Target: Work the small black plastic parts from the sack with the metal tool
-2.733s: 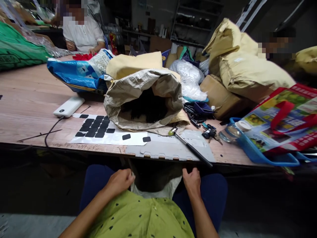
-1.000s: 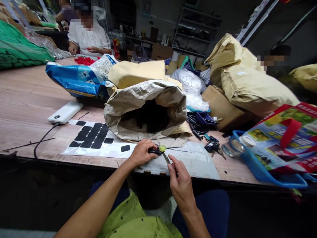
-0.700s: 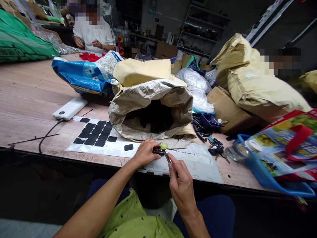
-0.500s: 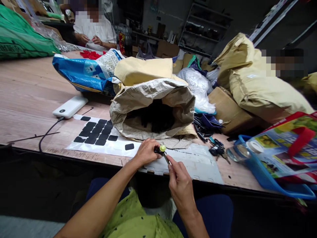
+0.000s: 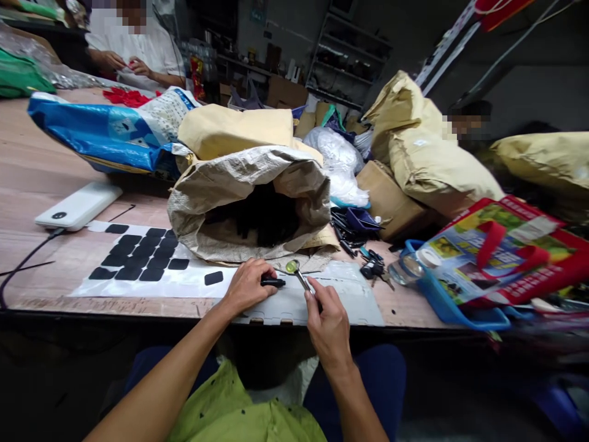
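My left hand (image 5: pixel 251 285) rests at the near edge of the table, its fingers closed on a short black cylindrical piece (image 5: pixel 275 282) that points right. My right hand (image 5: pixel 327 310) grips the metal shaft of a small hammer (image 5: pixel 301 277). Its round, yellow-green head is raised just beyond the black piece, apart from it. Under both lies a grey-white board (image 5: pixel 340 294). Behind my hands, a large woven sack (image 5: pixel 197 215) lies on its side, mouth towards me, with dark items inside that I cannot make out.
Left of my hands, several black rounded pads (image 5: pixel 151 255) lie on white backing. A white power bank (image 5: pixel 80 205) sits farther left. Keys (image 5: pixel 372 267), a bottle (image 5: pixel 407 268) and a blue basket (image 5: pixel 453 310) are right. Across the table, a person in white (image 5: pixel 133 55) handles something red.
The view has turned right, so the table's things sit farther left. The hammer's head has come away from the black piece, which now shows more plainly in my left hand.
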{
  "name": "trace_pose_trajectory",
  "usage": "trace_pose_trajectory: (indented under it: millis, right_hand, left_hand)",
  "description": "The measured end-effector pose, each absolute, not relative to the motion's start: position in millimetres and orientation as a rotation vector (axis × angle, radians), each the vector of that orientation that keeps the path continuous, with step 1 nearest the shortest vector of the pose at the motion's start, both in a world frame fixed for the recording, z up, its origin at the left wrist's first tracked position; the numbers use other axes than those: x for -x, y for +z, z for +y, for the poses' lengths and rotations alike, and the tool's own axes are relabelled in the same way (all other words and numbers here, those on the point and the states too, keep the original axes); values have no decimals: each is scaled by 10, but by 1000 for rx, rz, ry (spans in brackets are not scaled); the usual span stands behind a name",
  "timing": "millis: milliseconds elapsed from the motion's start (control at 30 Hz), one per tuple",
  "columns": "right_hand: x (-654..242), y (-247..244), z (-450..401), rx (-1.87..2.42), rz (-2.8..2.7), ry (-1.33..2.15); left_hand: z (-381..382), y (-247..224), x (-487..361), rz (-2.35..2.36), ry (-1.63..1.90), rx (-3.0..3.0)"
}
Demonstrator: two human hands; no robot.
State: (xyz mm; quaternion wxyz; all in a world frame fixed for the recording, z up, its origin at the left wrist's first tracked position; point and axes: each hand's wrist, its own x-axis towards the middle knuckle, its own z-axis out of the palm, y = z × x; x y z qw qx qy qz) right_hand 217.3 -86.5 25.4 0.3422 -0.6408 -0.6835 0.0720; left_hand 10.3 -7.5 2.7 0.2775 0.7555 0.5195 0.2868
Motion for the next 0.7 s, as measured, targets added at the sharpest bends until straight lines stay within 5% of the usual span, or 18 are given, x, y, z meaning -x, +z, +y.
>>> trace_pose_trajectory:
  millis: [300, 533, 700]
  right_hand:
    - [-2625, -42, -307, 1914, -1917, -317]
    - [-2580, -66, -355, 1948, -1892, -383]
    - [-2586, -75, -349, 1960, -1881, -384]
  left_hand:
    - [-75, -26, -74, 1338, 747, -2108]
    - [-316, 106, -81, 1091, 968, -2130]
    - [-883, -56, -271, 624, 767, -2329]
